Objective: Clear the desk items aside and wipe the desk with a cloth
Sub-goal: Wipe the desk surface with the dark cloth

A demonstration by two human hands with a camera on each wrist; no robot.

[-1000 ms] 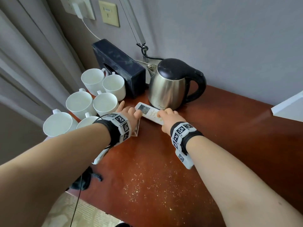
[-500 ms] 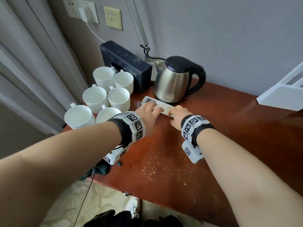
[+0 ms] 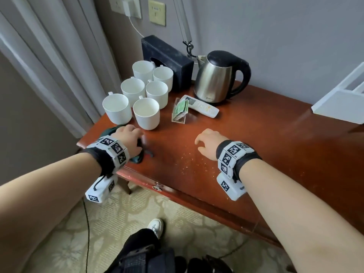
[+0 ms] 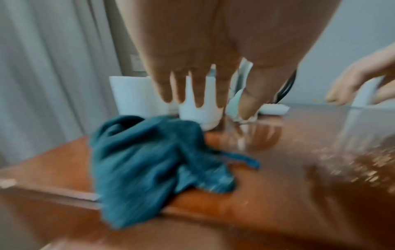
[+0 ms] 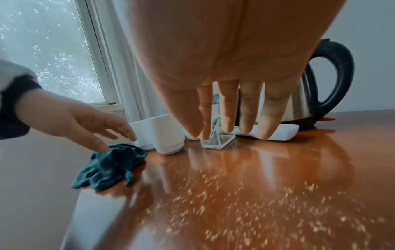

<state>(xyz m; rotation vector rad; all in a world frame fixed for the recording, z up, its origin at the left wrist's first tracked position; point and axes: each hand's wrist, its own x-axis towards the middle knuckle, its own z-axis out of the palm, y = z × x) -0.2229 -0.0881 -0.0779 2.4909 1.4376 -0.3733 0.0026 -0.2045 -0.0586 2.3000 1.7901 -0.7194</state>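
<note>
I noted the cloth (image 5: 111,166), a dark teal rag, lying crumpled at the near left corner of the tabletop (image 3: 275,146), one fold drooping over the front edge, just in front of the nearest white cups (image 3: 146,113). I judged it soft, light and limp, with no fragile part; it should bunch under any grip, so the raised middle of the heap looked the sensible place to gather it, keeping the overhanging fold from dragging it off the edge. The left hand (image 3: 129,138) was directly above the cloth with fingers (image 4: 198,94) extended and slightly parted, holding nothing; from the right wrist view its fingertips appeared just at the top of the heap, though I could not tell whether they touched. The right hand (image 3: 208,143) hung over bare wood further right, fingers (image 5: 245,115) loosely spread, holding and touching nothing that I could see. Pale crumbs (image 3: 189,164) were scattered across the polished surface between and in front of the hands. The remote control (image 3: 202,106), a clear acrylic card stand (image 3: 180,111) and the steel kettle (image 3: 216,79) stood grouped toward the back, well apart from the cloth.
</note>
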